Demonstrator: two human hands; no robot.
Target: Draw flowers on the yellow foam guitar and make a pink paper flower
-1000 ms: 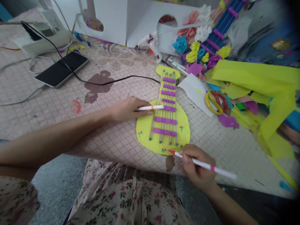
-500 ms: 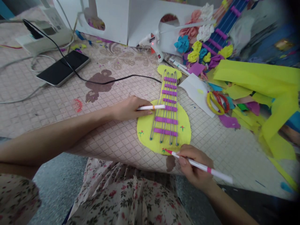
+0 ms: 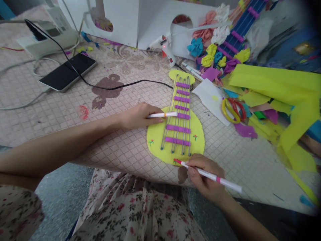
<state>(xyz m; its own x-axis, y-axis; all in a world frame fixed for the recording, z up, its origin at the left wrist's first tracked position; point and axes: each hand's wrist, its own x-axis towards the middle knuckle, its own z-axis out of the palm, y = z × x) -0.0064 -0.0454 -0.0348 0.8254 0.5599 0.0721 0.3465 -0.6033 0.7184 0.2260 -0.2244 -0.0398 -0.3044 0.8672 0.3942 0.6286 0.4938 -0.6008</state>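
A yellow paper guitar [image 3: 156,152] with purple strips and grey strings lies on the table before me. My right hand [image 3: 207,174] is closed around a white felt-tip pen [image 3: 227,183] with a pink band. Its red tip touches a small flower drawing at the guitar's lower edge. Two more small flowers are drawn on the body, one at each side. My left hand [image 3: 141,115] rests at the guitar's left edge, closed on a second white felt-tip pen [image 3: 163,115] with an orange band, which lies across the strings.
A black phone [image 3: 67,72] with cables lies at the left, near a white power strip [image 3: 47,40]. Behind the guitar are a glue gun [image 3: 167,50] and white boards [image 3: 120,23]. To the right lie scissors [image 3: 229,110], yellow paper [image 3: 273,80], paper flowers [image 3: 209,55] and a blue paper guitar [image 3: 233,36].
My right hand has shifted slightly left with its pen, the tip staying on the lower flower drawing. My left hand has stayed in place.
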